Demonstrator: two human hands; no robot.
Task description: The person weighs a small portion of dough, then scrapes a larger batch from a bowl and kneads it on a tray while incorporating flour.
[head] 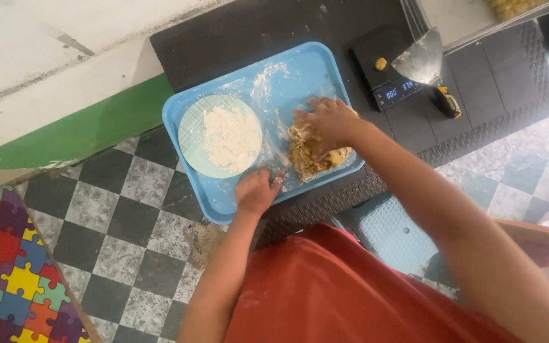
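A blue tray [300, 70] lies on a black mat on the floor. On its left half sits a pale round plate [190, 130] with a heap of white flour [230, 136]. On its right half is a ragged lump of yellowish dough [305, 155]. My right hand [330, 121] presses down on the top of the dough, fingers spread. My left hand [257, 190] rests on the tray's near edge, fingers curled, holding nothing I can see.
A black digital scale [386, 70] carrying a small dough ball [381, 63] stands right of the tray, with a metal scraper [424, 60] beside it. A light blue stool [389, 232] is under me. A puzzle-patterned mat [14, 273] lies at lower left on checkered floor.
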